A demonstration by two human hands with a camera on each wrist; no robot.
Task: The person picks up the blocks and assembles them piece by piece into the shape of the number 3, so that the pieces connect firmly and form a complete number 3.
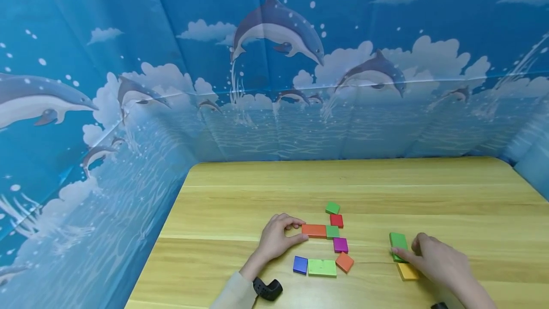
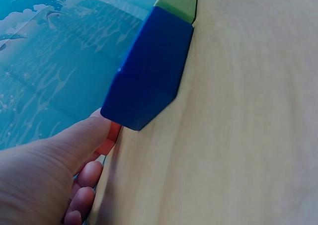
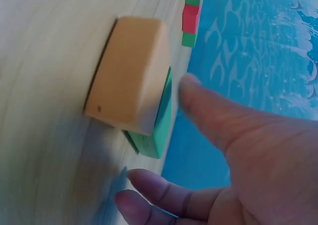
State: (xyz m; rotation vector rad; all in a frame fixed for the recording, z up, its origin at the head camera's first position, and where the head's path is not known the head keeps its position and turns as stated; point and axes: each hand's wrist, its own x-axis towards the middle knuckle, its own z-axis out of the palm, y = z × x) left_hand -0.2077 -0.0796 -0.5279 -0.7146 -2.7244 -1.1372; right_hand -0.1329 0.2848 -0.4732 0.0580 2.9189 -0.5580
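My left hand (image 1: 276, 238) holds the left end of an orange-red rectangular block (image 1: 314, 231) between thumb and fingertips. That block's right end meets a small green square (image 1: 332, 231). In the left wrist view, a blue block (image 2: 149, 68) hides most of the orange-red one. My right hand (image 1: 442, 259) hovers at the right, its thumb over a green rectangular block (image 1: 399, 241) and its fingers spread apart. Nearer me, a yellow-orange block (image 1: 408, 272) lies against that green one; it fills the middle of the right wrist view.
A red square (image 1: 336, 221) and another green square (image 1: 332, 208) lie beyond the row, with a magenta square (image 1: 340, 245) nearer. A light green rectangle (image 1: 322, 268) sits between the blue square (image 1: 300, 265) and a tilted orange square (image 1: 345, 262). Dolphin-printed curtains surround the wooden table (image 1: 240, 190).
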